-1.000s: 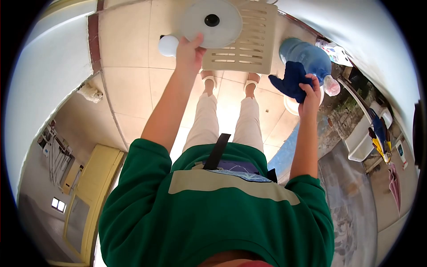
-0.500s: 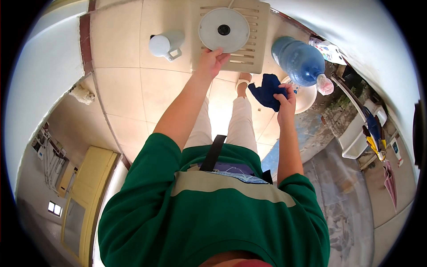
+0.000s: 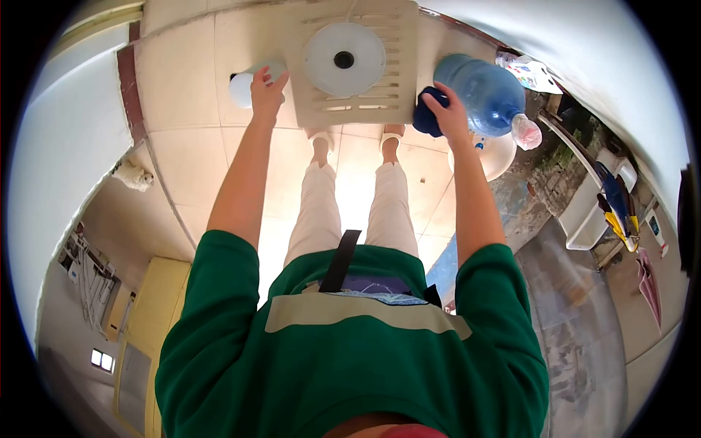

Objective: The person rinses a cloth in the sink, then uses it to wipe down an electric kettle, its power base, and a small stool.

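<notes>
My left hand [image 3: 268,93] is at the handle side of a white kettle [image 3: 242,90], its fingers apart and hiding the handle. Whether it touches the kettle I cannot tell. In my right hand [image 3: 450,113] is a bunched dark blue cloth [image 3: 428,115], held beside the front right corner of a beige slatted stool [image 3: 403,80]. On that stool lies a round white base [image 3: 321,60] with a black centre and a cord at its back.
A large blue water bottle [image 3: 482,95] with its neck wrapped lies right of the stool, over a pale basin [image 3: 495,157]. Farther right are a white tub [image 3: 584,219] and yellow-and-blue handled tools [image 3: 617,212]. My feet stand on the tiles before the stool.
My left hand has left the rim of the round base and moved left to the kettle. My right hand has carried the blue cloth up towards the stool's corner. The view has shifted slightly.
</notes>
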`<state>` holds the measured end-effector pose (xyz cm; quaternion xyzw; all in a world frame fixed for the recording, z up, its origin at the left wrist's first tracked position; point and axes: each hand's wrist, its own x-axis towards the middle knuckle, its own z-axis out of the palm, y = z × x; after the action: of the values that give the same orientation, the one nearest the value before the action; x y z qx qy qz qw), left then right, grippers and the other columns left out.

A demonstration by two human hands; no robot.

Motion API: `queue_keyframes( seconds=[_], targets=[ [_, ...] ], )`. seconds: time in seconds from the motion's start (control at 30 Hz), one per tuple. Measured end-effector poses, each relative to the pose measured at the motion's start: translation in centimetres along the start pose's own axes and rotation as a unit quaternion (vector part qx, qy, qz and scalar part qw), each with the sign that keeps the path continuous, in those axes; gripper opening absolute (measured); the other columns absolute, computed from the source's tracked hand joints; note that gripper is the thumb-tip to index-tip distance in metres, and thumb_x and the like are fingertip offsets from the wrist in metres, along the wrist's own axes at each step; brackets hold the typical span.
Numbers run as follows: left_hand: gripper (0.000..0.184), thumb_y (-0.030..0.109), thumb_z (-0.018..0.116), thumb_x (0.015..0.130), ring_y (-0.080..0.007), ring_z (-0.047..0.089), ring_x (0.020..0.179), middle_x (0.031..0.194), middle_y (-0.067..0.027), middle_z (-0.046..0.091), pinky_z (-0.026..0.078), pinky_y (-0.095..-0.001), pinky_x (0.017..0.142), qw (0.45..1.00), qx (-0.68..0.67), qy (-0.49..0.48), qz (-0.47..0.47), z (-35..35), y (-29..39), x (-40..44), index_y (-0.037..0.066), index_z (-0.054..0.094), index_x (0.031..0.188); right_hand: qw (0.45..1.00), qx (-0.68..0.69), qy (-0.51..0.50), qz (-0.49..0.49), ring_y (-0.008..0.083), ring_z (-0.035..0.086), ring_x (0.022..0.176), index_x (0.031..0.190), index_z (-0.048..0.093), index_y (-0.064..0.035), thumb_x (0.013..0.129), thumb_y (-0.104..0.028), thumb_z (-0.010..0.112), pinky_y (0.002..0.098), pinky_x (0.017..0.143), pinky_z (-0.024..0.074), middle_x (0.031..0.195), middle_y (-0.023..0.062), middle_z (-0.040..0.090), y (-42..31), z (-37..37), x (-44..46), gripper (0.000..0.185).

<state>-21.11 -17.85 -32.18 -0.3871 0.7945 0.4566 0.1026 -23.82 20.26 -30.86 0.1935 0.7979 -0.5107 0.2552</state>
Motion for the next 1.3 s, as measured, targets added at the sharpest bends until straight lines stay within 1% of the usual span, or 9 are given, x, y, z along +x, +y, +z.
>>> queue_keyframes(
  seconds=[0.03,0.13,0.23,0.37,0.57,0.67,0.9,0.97,1.3],
  targets=[
    [0.065,0.039,0.069,0.077,-0.0225,0.057,0.096,0.118,-0.0147,0.054,0.047,-0.0363,0.076,1.000,0.000,-0.004,0.006,0.4,0.4,0.5,0.005,0.046,0.127,0.999,-0.029,-0.014,-0.001,0.0243,0.062,0.091,0.123,0.053,-0.0041,0.072,-0.037,0.074,0.0311,0.082,0.0475,0.103,0.0180,0.063,-0.3,0.7,0.7,0.064],
    [0.085,0.045,0.068,0.078,-0.0238,0.039,0.124,0.134,-0.0101,0.042,0.033,-0.0477,0.098,0.978,-0.061,-0.125,-0.157,1.6,1.1,1.4,0.012,0.021,0.141,0.993,-0.090,-0.074,0.024,0.0270,0.061,0.097,0.131,0.046,-0.0065,0.071,-0.042,0.073,0.0317,0.086,0.0461,0.108,0.0185,0.062,-0.2,1.9,2.6,0.075],
    [0.079,0.045,0.066,0.081,-0.0213,0.039,0.124,0.136,-0.0044,0.041,0.031,-0.0447,0.100,0.932,-0.222,-0.217,-0.186,2.6,4.0,-0.1,0.015,0.024,0.141,0.991,-0.094,-0.096,0.006,0.0288,0.059,0.105,0.135,0.042,-0.0088,0.070,-0.045,0.072,0.0332,0.090,0.0446,0.114,0.0183,0.060,0.7,2.5,3.5,0.081],
    [0.065,0.036,0.061,0.088,-0.0169,0.041,0.121,0.134,-0.0023,0.043,0.034,-0.0354,0.100,0.935,-0.259,-0.197,-0.143,3.5,3.3,-0.1,0.016,0.026,0.139,0.984,-0.125,-0.127,-0.016,0.0306,0.056,0.108,0.136,0.040,-0.0102,0.070,-0.043,0.070,0.0348,0.092,0.0433,0.117,0.0186,0.058,0.2,2.1,2.9,0.080],
    [0.067,0.033,0.059,0.089,-0.0194,0.040,0.123,0.135,-0.0076,0.040,0.034,-0.0335,0.101,0.920,-0.262,-0.276,-0.093,5.8,6.5,-0.5,0.012,0.022,0.141,0.994,-0.062,-0.088,-0.020,0.0285,0.057,0.108,0.136,0.041,-0.0108,0.071,-0.034,0.071,0.0327,0.092,0.0429,0.118,0.0181,0.058,2.2,0.1,1.5,0.075],
    [0.066,0.037,0.058,0.089,-0.0160,0.038,0.124,0.135,-0.0027,0.041,0.032,-0.0346,0.102,0.939,-0.172,-0.279,-0.101,8.7,6.4,1.0,0.017,0.022,0.142,0.997,0.004,-0.057,0.048,0.0237,0.058,0.104,0.134,0.044,-0.0102,0.072,-0.023,0.072,0.0302,0.091,0.0428,0.116,0.0142,0.060,1.7,-2.1,0.5,0.070],
    [0.070,0.039,0.058,0.088,-0.0176,0.037,0.125,0.138,-0.0021,0.038,0.031,-0.0344,0.102,0.908,-0.226,-0.329,-0.125,11.1,9.8,-1.2,0.020,0.020,0.143,0.995,-0.040,-0.037,0.079,0.0228,0.061,0.097,0.129,0.050,-0.0101,0.071,-0.025,0.074,0.0305,0.086,0.0453,0.108,0.0134,0.064,3.9,-5.2,2.6,0.065],
    [0.080,0.033,0.058,0.090,-0.0265,0.039,0.123,0.136,-0.0142,0.037,0.036,-0.0390,0.099,0.912,-0.227,-0.325,-0.104,11.3,9.6,-1.1,0.010,0.005,0.145,0.996,-0.043,-0.037,0.072,0.0231,0.061,0.097,0.129,0.050,-0.0097,0.071,-0.025,0.074,0.0306,0.086,0.0454,0.108,0.0135,0.064,3.4,-5.2,2.4,0.065],
    [0.089,0.036,0.060,0.088,-0.0267,0.039,0.123,0.135,-0.0161,0.038,0.036,-0.0368,0.100,0.910,-0.243,-0.314,-0.117,11.0,8.0,-1.1,0.010,-0.004,0.145,0.994,-0.098,-0.041,0.019,0.0221,0.062,0.094,0.127,0.051,-0.0088,0.070,-0.029,0.073,0.0321,0.085,0.0456,0.104,0.0126,0.065,3.6,-4.6,3.0,0.065]
  ],
)
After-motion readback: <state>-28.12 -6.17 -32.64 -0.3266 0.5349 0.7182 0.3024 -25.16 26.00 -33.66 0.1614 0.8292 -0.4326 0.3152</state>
